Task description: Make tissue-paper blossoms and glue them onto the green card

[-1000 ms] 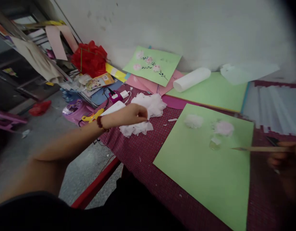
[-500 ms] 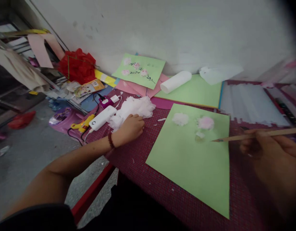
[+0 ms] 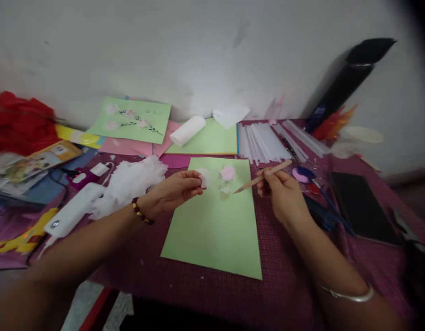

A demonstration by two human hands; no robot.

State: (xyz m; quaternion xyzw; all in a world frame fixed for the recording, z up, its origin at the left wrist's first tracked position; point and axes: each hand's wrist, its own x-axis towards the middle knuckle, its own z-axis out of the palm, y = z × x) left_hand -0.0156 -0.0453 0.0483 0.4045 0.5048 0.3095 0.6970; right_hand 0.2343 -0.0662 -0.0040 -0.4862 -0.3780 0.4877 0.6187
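My left hand (image 3: 181,188) is closed in a pinch over the upper left of a green sheet (image 3: 212,230). A small white tissue piece (image 3: 204,180) shows at its fingertips, blurred against a pale flower behind. My right hand (image 3: 284,193) grips a pointed wooden stick (image 3: 252,181), its tip aimed left over the sheet. Close to that tip lie a pink fluffy flower (image 3: 228,173) and, below it, a small whitish patch (image 3: 225,193). Left of the sheet is a heap of white tissue pieces (image 3: 133,179).
A yellow glue gun (image 3: 28,233) and white power bank (image 3: 74,211) lie at left. Behind are a flower picture (image 3: 129,119), a white roll (image 3: 188,130) and translucent sticks (image 3: 264,142). A dark tablet (image 3: 364,207) lies at right.
My left hand has moved right from the white heap to above the green sheet. The view has swung right, showing more of the table's right side; the stick stays in my right hand.
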